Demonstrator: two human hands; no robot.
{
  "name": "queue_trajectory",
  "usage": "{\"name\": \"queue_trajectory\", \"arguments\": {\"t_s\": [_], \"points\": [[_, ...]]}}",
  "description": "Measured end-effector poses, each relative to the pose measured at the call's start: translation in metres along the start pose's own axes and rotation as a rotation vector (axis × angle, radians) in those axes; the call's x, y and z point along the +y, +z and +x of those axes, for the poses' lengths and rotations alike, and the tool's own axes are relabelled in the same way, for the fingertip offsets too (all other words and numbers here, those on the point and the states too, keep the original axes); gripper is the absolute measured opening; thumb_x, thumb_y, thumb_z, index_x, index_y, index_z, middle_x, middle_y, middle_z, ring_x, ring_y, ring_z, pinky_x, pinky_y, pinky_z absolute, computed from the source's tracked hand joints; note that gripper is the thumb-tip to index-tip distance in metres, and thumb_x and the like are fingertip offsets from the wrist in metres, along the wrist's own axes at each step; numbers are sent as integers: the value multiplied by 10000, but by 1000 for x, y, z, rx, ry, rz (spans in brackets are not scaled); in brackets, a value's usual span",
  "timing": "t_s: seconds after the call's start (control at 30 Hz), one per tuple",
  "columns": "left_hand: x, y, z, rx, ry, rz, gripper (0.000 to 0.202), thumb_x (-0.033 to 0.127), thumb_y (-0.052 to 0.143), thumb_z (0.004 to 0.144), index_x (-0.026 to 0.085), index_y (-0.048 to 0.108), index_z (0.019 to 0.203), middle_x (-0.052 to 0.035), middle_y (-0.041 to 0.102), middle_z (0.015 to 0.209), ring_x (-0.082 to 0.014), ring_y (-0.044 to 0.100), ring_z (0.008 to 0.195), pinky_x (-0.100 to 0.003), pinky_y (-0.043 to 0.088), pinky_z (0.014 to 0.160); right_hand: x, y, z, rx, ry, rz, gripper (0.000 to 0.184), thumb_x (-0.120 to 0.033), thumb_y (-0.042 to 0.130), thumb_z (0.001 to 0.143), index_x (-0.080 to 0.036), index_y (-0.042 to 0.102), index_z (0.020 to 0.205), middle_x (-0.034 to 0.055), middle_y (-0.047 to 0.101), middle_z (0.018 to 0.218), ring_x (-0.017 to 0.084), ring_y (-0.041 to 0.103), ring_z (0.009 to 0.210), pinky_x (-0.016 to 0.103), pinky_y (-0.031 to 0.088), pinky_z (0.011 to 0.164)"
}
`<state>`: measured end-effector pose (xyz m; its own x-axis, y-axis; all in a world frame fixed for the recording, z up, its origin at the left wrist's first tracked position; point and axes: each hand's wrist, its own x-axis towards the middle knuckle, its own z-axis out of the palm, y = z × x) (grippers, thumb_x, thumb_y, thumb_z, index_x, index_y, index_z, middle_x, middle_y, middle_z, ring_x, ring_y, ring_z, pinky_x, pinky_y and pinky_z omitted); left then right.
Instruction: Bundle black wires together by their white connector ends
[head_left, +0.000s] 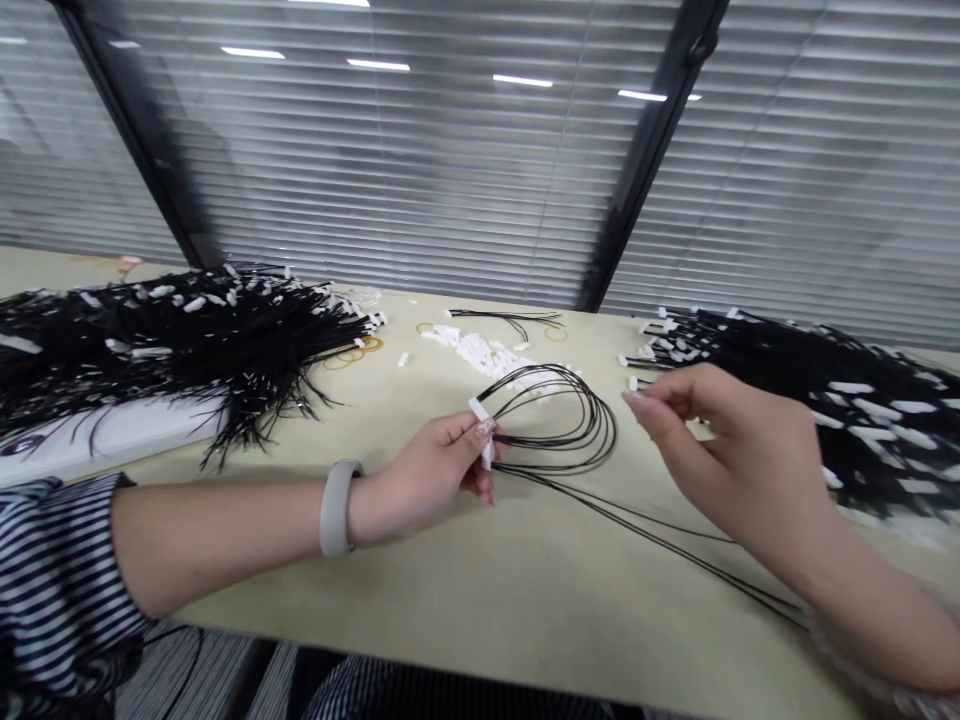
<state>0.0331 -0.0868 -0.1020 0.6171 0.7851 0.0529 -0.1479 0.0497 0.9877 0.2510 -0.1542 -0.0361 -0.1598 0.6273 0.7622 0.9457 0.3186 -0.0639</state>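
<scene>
My left hand [457, 455] is closed on a wire harness, pinching its white connectors [478, 408] between thumb and fingers. Thin black wires [600, 420] curve from them in a loop to the right and come back to the hand. A few longer wires [645, 525] trail off to the right and pass behind my right forearm. My right hand [739, 440] hovers to the right of the loop, thumb and index finger brought together. Whatever may be between those fingertips is hidden or too small to name. A small white connector [634, 383] shows just beyond them.
Large heaps of black wires with white connectors lie at left [172, 330] and right [787, 390]. Loose white connectors [480, 352] and a short wire bundle [502, 316] lie behind my left hand. Yellowish rubber bands [360, 350] and a white box [150, 430] are at left. Window blinds [450, 180] stand behind.
</scene>
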Motion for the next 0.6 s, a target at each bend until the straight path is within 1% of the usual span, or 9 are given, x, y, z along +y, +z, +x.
{"name": "queue_trajectory", "arguments": {"t_s": [0.03,0.07,0.1,0.17,0.23,0.33,0.47,0.6], "points": [[0,0,0,10,2,-12,243,344,440,861,145,481,728,26,522,716,-41,497,476,-224,436,512,-1,-1,1,-80,18,33,251,-313,536,813,-159,512,616,-34,476,499,51,406,443,184,310,409],[0,0,0,18,0,-21,237,333,442,861,144,476,721,24,523,730,-39,499,478,-225,437,515,-2,-2,1,-187,20,72,324,-330,516,823,-158,473,552,-37,431,464,50,369,427,192,289,404],[1,0,1,25,-2,-26,235,327,443,860,143,474,718,23,522,737,-39,500,478,-226,438,517,-4,-2,1,-310,12,119,360,-340,496,833,-158,460,525,-37,414,454,51,356,426,197,282,411],[0,0,1,36,-1,-27,237,328,441,861,143,474,717,24,514,725,-41,498,477,-228,438,515,-9,-1,-1,-529,-7,222,321,-327,470,849,-166,521,576,-32,481,526,53,415,484,194,318,463],[0,0,1,34,5,-21,243,338,438,862,143,480,722,26,509,708,-45,498,480,-229,439,513,-14,3,-3,-656,-4,286,215,-292,472,850,-199,589,696,-31,559,663,58,486,589,193,360,542],[-1,0,1,23,23,-6,250,352,440,859,144,488,728,26,512,697,-48,497,485,-225,438,512,-20,9,-8,-707,2,308,131,-250,486,840,-227,603,786,-37,584,756,67,516,675,202,374,601],[0,0,0,3,39,56,268,372,434,860,143,498,736,31,514,645,-55,499,487,-220,430,510,-25,17,-12,-673,-12,280,172,-241,439,867,-224,601,813,-32,594,770,82,525,695,229,379,641],[2,2,-1,-11,48,100,278,381,424,863,144,503,739,37,504,565,-72,505,494,-229,437,529,-29,22,-15,-679,-48,222,231,-252,393,886,-200,597,789,-12,584,742,105,523,686,248,379,629]]}}
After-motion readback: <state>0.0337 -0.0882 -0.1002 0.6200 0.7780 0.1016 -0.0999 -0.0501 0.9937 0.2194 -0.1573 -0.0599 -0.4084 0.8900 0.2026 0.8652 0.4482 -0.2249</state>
